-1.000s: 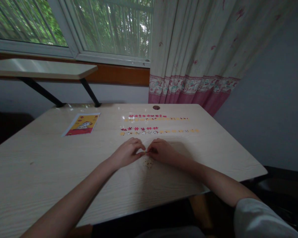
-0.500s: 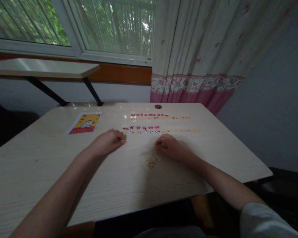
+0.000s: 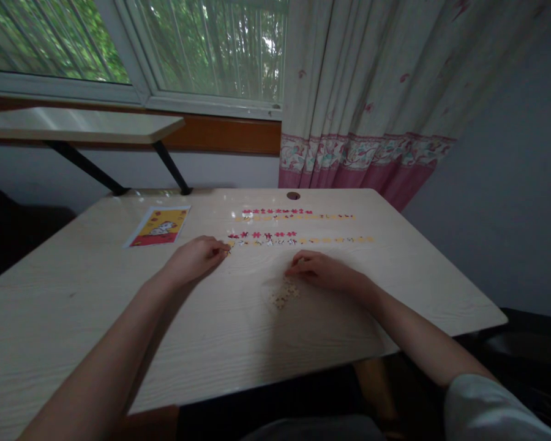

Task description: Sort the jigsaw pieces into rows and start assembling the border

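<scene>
My left hand pinches a small jigsaw puzzle piece just below the left end of the nearer yellow row. Farther right, my right hand has its fingers curled together above a small pile of pale, face-down puzzle pieces; whatever is between those fingertips is hidden. Red pieces lie in a line above the nearer yellow row. Behind them are another red row and another yellow row.
A yellow and red picture card showing a white animal lies at the left of the wooden table. A raised shelf on black legs stands back left. A cable hole is near the rear edge, before the curtain.
My left hand has moved slightly up and left with its piece, closer to the nearer yellow row. My right hand has shifted a little while staying over the pile.
</scene>
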A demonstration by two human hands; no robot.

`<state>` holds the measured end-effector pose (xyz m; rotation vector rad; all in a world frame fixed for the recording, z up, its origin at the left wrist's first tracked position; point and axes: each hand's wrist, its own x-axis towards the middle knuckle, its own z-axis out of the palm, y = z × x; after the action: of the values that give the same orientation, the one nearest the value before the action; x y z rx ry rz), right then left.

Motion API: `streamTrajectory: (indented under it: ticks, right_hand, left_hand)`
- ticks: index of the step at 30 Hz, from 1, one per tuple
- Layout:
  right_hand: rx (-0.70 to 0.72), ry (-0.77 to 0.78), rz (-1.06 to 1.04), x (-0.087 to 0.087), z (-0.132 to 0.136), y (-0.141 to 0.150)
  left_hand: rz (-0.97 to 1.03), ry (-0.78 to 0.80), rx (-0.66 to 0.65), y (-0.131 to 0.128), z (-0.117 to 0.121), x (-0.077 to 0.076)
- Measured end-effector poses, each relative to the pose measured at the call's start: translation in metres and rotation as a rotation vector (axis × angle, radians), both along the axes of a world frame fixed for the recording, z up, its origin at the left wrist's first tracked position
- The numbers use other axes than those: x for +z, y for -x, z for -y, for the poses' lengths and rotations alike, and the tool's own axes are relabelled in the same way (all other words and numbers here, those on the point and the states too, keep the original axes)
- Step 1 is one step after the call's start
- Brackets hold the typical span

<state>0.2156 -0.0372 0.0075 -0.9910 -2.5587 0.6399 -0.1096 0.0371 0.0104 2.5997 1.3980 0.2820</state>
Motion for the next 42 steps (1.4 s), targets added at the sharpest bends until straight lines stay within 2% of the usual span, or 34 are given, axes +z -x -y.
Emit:
streamTrajectory:
  ticks: [7,11,13,15,18,21,27,32,38,42]
  right_hand:
    - [0.010,-0.089,0.065,-0.001,-0.002,-0.002]
    - [-0.031,-0.193,0.095,-0.008,-0.002,0.003]
    - [-0.066,-0.252,0.109,-0.011,-0.002,0.008]
    - [-0.101,-0.299,0.116,-0.015,-0.003,0.012]
    - [-0.192,-0.289,0.064,-0.017,-0.004,0.019]
    - [-0.292,-0.204,-0.048,-0.016,-0.002,0.025]
    - [-0.325,-0.101,-0.123,-0.009,0.006,0.034]
    - [-0.370,-0.213,-0.212,-0.012,0.006,0.031]
    - [-0.325,-0.390,-0.245,-0.019,0.005,0.028]
    - [-0.321,-0.433,-0.213,-0.020,0.005,0.029]
  left_hand:
    - [0.119,-0.021,-0.016,-0.018,0.016,0.010]
    - [0.296,0.058,-0.126,-0.048,0.036,0.004]
    - [0.344,0.117,-0.201,-0.064,0.047,0.000]
    - [0.357,0.146,-0.213,-0.077,0.055,-0.002]
    - [0.390,0.170,-0.133,-0.087,0.061,-0.006]
    - [0.461,0.224,-0.052,-0.090,0.061,-0.009]
    - [0.616,0.333,-0.002,-0.092,0.062,-0.013]
    - [0.750,0.403,0.043,-0.094,0.061,-0.013]
    - [0.787,0.459,0.091,-0.093,0.058,-0.013]
    - [0.804,0.496,0.086,-0.094,0.059,-0.012]
